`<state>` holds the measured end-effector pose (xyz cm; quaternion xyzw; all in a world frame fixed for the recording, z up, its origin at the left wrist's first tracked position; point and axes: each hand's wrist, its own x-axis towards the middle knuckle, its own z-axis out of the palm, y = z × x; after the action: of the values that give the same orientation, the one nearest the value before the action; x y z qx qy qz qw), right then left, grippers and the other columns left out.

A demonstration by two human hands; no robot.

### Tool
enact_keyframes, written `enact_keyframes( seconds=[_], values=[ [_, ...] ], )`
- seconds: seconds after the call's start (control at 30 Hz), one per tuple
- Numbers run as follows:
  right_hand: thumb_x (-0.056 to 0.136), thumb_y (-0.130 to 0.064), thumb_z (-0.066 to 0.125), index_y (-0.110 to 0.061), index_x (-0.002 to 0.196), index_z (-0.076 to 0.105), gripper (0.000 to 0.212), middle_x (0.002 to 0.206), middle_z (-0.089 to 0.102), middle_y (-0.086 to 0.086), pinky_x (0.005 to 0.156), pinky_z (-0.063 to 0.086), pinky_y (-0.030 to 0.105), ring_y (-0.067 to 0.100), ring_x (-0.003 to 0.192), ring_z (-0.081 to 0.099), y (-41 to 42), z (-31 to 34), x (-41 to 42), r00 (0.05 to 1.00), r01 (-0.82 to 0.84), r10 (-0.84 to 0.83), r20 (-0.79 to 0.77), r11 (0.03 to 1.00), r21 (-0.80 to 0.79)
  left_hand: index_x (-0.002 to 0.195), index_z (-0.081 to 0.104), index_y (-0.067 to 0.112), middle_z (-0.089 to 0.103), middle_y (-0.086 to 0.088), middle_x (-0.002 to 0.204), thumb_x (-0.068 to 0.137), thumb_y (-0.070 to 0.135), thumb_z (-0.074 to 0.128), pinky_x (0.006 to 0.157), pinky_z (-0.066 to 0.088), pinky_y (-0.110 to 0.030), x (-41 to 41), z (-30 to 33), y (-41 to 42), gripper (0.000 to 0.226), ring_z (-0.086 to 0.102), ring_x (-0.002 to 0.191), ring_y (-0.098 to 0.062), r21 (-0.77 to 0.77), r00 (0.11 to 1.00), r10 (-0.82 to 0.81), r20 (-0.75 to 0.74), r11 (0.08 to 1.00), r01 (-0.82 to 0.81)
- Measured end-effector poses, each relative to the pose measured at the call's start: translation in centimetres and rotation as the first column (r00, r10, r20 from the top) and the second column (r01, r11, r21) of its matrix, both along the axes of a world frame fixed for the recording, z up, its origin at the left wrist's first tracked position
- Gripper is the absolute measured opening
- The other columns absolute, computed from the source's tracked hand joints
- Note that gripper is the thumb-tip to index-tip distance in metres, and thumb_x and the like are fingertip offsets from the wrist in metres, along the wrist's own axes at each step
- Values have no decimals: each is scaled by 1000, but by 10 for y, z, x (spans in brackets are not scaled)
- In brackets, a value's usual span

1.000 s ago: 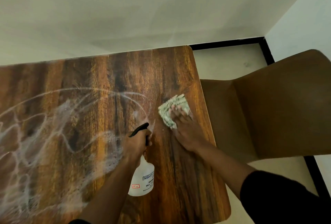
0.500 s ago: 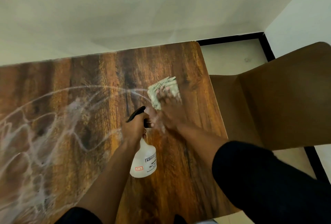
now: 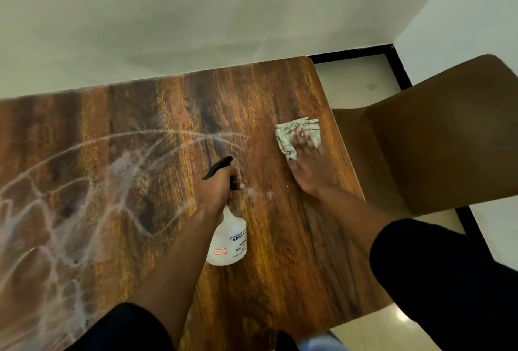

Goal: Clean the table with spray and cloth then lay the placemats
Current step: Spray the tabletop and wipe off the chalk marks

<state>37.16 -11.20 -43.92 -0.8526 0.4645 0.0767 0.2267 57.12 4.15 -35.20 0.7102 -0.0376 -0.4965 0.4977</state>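
Note:
A wooden table fills the lower left, streaked with white foamy spray trails across its left half. My left hand grips the black trigger head of a white spray bottle held over the table's middle. My right hand presses flat on a folded pale green-and-white cloth near the table's right edge. No placemats are in view.
A brown chair stands close against the table's right side. A pale wall runs along the table's far edge. Light floor with a black skirting line shows at the upper right corner.
My right hand slid the cloth from near the spray nozzle out to the right edge of the table. My left hand and the bottle stayed about in place.

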Motion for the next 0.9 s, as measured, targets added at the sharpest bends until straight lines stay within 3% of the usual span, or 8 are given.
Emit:
enact_keyframes(
  seconds=[0.1,0.2,0.33,0.43,0.53,0.63,0.77,0.9],
  values=[
    [110,-43,28,-27,162,-11,66,169,-21,-5,129,-4,48,18,156,-23,13,2,0,993,113,-113,-18,993,16,114,71,34,70,-10,75,98,5,64,46,41,-28,3,-2,5,33,68,69,-26,-5,1000,-2,-6,1000,1],
    [109,-44,29,-25,161,-10,67,168,-20,-3,129,-2,51,21,155,-22,60,10,8,990,137,-137,-20,991,5,87,76,30,72,-13,72,95,6,68,52,41,-32,3,0,8,26,65,65,-26,43,1000,17,-13,999,-16],
    [107,-36,40,-29,160,-13,75,168,-21,-6,128,-2,52,19,155,-26,147,15,11,999,-46,46,7,997,57,80,74,15,71,-13,73,95,6,69,48,42,-29,1,0,7,19,66,60,-23,91,999,36,-9,995,-35],
    [107,-44,32,-24,165,-7,72,171,-18,-3,128,-3,48,18,157,-23,178,-2,7,959,-283,283,1,959,1,84,74,1,71,-16,75,94,8,68,44,39,-27,1,0,2,13,64,50,-14,127,1000,15,14,992,-17],
    [107,-47,27,-26,164,-9,71,172,-15,-4,127,-5,47,17,157,-20,153,-9,6,938,-346,346,20,938,18,103,73,-7,72,-24,83,94,9,69,42,40,-27,6,-6,-3,19,61,46,-12,133,1000,19,22,991,-22],
    [108,-42,31,-28,164,-11,71,171,-15,-4,128,-4,50,19,157,-21,98,-10,12,968,-250,249,28,968,36,129,69,-9,75,-22,89,96,11,69,41,42,-24,12,-11,-3,39,59,42,-10,123,1000,18,24,992,-21],
    [109,-47,28,-26,164,-8,69,171,-17,-2,128,0,51,19,157,-18,15,-6,27,997,-71,71,3,997,-12,117,76,-2,75,-23,89,98,10,66,47,43,-27,13,-10,-3,25,57,42,-7,128,999,-23,31,992,19],
    [110,-47,27,-24,164,-10,69,170,-19,-1,127,-7,49,20,156,-20,-50,-2,51,999,51,-51,7,998,23,105,76,-4,75,-23,84,96,11,67,50,40,-31,19,-17,-11,19,55,43,-10,123,1000,-8,-1,992,8]
  ],
)
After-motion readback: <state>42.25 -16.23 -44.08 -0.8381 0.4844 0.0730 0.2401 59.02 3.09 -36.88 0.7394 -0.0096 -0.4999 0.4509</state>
